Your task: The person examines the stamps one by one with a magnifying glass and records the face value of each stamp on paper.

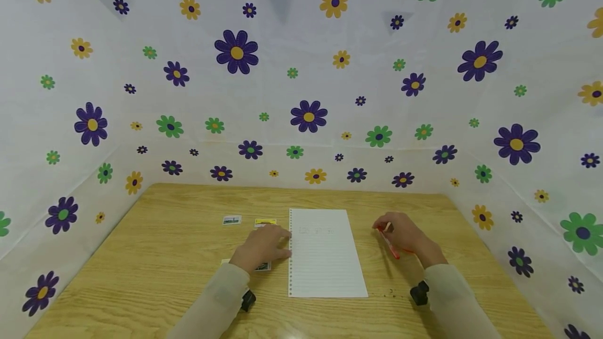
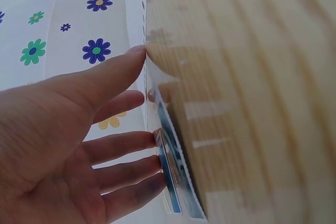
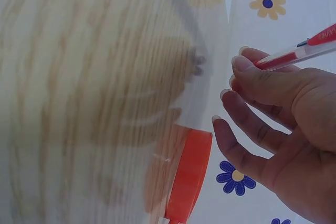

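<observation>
A sheet of lined paper (image 1: 325,266) with holes along its left edge lies on the table; faint marks show near its top. My left hand (image 1: 261,247) rests at that edge, thumb and fingertips touching it, fingers fairly straight. Small picture cards, stamp-like, lie around this hand: one card (image 1: 232,219) to its upper left, a yellow card (image 1: 266,221) just above, and another card (image 1: 263,266) partly hidden under it. Right of the paper, my right hand (image 1: 402,232) pinches a red pen (image 1: 392,247) between thumb and fingers, raised off the table.
An orange-red object (image 3: 190,177) of unclear kind lies on the wooden table (image 1: 155,255) under the right hand. Small dark specks (image 1: 390,294) are scattered beside the paper's lower right corner. Flower-patterned white cloth (image 1: 308,88) encloses the table at the back and sides.
</observation>
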A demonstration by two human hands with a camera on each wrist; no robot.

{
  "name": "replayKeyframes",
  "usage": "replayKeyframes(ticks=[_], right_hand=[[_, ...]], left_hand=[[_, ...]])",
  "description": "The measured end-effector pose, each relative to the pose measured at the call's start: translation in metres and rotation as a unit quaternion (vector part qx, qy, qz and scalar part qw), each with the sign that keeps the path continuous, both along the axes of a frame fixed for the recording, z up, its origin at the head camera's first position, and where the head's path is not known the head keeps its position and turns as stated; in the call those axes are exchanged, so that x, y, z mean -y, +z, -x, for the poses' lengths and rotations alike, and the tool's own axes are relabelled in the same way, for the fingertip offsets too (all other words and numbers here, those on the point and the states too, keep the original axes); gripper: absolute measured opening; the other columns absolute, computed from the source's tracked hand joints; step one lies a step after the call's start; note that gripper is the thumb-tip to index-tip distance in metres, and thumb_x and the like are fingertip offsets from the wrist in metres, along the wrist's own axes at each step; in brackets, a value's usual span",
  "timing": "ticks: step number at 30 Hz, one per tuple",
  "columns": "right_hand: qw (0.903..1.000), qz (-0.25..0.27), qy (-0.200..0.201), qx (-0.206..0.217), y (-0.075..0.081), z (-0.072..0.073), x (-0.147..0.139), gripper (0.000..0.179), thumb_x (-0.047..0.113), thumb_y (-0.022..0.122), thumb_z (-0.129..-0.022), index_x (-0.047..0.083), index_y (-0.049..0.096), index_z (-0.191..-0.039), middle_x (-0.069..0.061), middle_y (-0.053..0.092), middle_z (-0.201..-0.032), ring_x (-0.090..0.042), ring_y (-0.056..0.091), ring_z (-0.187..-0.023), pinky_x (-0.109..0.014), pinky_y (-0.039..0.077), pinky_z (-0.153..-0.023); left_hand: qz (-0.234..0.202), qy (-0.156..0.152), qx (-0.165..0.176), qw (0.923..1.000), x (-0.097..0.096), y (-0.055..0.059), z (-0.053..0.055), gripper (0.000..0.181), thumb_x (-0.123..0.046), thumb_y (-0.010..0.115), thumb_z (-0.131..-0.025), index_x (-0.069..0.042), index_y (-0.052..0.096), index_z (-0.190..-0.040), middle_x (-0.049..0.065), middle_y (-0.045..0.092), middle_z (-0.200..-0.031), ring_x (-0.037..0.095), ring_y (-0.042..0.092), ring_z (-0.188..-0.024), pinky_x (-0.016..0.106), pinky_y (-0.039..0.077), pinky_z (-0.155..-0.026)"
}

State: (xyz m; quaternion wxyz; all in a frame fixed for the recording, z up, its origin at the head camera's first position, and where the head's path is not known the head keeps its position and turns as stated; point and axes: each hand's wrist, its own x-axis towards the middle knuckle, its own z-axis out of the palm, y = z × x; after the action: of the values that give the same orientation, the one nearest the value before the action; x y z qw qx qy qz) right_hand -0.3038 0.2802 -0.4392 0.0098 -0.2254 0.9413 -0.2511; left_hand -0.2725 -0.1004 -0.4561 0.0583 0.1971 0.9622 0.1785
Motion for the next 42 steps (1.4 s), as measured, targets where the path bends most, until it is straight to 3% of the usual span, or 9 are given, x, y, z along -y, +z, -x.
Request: replayKeyframes(ticks=[13,22,31,37,42], right_hand=[[0.9999,-0.015,0.006,0.006,-0.0032,-0.0008,-0.0033,0.019,-0.008,0.074,-0.086,0.0,0.076,-0.104,-0.01,0.071,-0.093,-0.017,0.059,-0.079,-0.028,0.053,-0.07],[0.9988,-0.042,0.023,-0.004,-0.0061,0.0007,-0.0068,0.023,-0.013,0.071,-0.085,0.004,0.076,-0.099,-0.006,0.071,-0.092,-0.017,0.06,-0.083,-0.032,0.055,-0.073],[0.9976,-0.068,0.012,0.003,-0.0055,0.0032,-0.0043,0.022,-0.012,0.071,-0.085,0.005,0.077,-0.099,-0.006,0.071,-0.093,-0.021,0.062,-0.087,-0.044,0.057,-0.082],[0.9979,-0.063,-0.004,0.011,-0.007,0.005,-0.0017,0.029,-0.016,0.066,-0.084,0.008,0.075,-0.097,-0.005,0.07,-0.093,-0.023,0.061,-0.089,-0.048,0.057,-0.088],[0.9988,-0.049,-0.006,0.003,-0.0078,0.006,-0.001,0.032,-0.019,0.061,-0.082,0.009,0.073,-0.094,-0.005,0.07,-0.09,-0.022,0.06,-0.086,-0.045,0.056,-0.084]], left_hand=[[-0.002,0.004,0.004,1.0,-0.0005,0.0015,-0.0021,0.048,-0.033,0.081,-0.09,-0.012,0.07,-0.132,0.009,0.069,-0.136,0.035,0.062,-0.13,0.056,0.051,-0.107],[0.007,0.006,0.003,0.9999,-0.0014,0.0026,-0.0017,0.05,-0.035,0.081,-0.089,-0.013,0.07,-0.132,0.009,0.069,-0.137,0.034,0.062,-0.129,0.055,0.052,-0.106],[0.008,0.008,0.007,0.9999,-0.0015,0.0021,-0.0009,0.05,-0.035,0.081,-0.089,-0.013,0.069,-0.133,0.009,0.068,-0.138,0.034,0.062,-0.13,0.055,0.052,-0.107],[0.004,0.006,0.008,0.9999,-0.0014,0.0026,-0.0015,0.049,-0.034,0.081,-0.089,-0.013,0.07,-0.133,0.009,0.068,-0.138,0.034,0.062,-0.13,0.055,0.052,-0.107],[0.003,0.006,0.005,1.0,-0.0007,0.0017,-0.001,0.049,-0.034,0.081,-0.09,-0.013,0.07,-0.133,0.009,0.068,-0.138,0.034,0.062,-0.131,0.055,0.051,-0.108]])
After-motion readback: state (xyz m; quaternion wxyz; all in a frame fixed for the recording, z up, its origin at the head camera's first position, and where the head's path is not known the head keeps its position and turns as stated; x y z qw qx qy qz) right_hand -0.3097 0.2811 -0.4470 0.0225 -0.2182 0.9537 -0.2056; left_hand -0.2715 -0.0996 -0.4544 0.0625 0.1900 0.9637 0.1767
